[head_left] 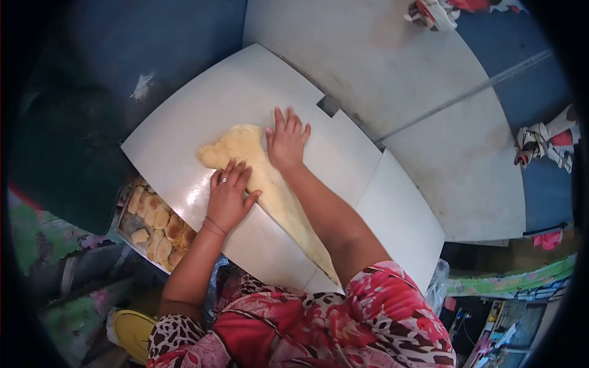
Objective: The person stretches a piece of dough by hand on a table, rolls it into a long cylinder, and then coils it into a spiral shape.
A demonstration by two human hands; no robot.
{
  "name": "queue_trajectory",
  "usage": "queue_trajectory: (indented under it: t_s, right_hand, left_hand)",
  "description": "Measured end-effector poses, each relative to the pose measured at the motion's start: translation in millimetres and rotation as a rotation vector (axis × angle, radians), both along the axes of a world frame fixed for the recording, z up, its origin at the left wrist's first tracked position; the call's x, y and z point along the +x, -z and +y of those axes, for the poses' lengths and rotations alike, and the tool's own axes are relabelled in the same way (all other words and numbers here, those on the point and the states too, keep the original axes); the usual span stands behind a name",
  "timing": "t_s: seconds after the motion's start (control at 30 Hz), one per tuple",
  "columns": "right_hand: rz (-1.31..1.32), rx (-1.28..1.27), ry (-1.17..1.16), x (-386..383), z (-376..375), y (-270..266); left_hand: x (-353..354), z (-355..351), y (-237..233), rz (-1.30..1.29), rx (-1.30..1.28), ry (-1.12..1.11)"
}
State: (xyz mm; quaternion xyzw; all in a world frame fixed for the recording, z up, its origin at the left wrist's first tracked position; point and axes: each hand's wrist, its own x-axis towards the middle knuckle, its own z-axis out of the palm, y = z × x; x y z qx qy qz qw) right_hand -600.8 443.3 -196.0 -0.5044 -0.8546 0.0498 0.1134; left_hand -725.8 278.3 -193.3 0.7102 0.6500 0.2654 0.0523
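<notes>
A long piece of pale yellow dough (270, 182) lies flat on the white tabletop (178, 135). Its wide, lumpy end is at the upper left, and it narrows to a point near my body at the lower right. My left hand (231, 193), with a ring on one finger, rests on the dough's left edge, fingers spread. Beside the upper right edge of the dough is my right hand (287, 140), palm down with fingers apart, its thumb side at the dough. Neither hand grips anything.
A tray (130, 238) of browned bread pieces (161, 224) sits below the tabletop's left edge. Crumpled cloths (543, 146) lie at the far right. A yellow round object (132, 331) is at the lower left, and clear plastic (437, 282) hangs by the right corner.
</notes>
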Motion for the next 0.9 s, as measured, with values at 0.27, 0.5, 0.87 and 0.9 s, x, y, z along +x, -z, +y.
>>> queue_trajectory:
  t_s: [0.27, 0.5, 0.87, 0.9]
  right_hand:
    - [0.114, -0.053, -0.048, 13, -37, 10]
    - [0.540, -0.166, 0.099, 137, -86, 0]
    - [0.034, -0.390, 0.895, 442, -335, -26]
    - [0.027, -0.389, 0.967, 460, -352, -23]
  left_hand:
    - [-5, 2, 2, -0.074, 0.006, 0.040]
    - [-5, 4, 6, -0.135, 0.068, -0.006]
    - [42, -27, 15, 0.223, 0.128, 0.050]
    - [64, -41, 15, 0.255, 0.141, 0.097]
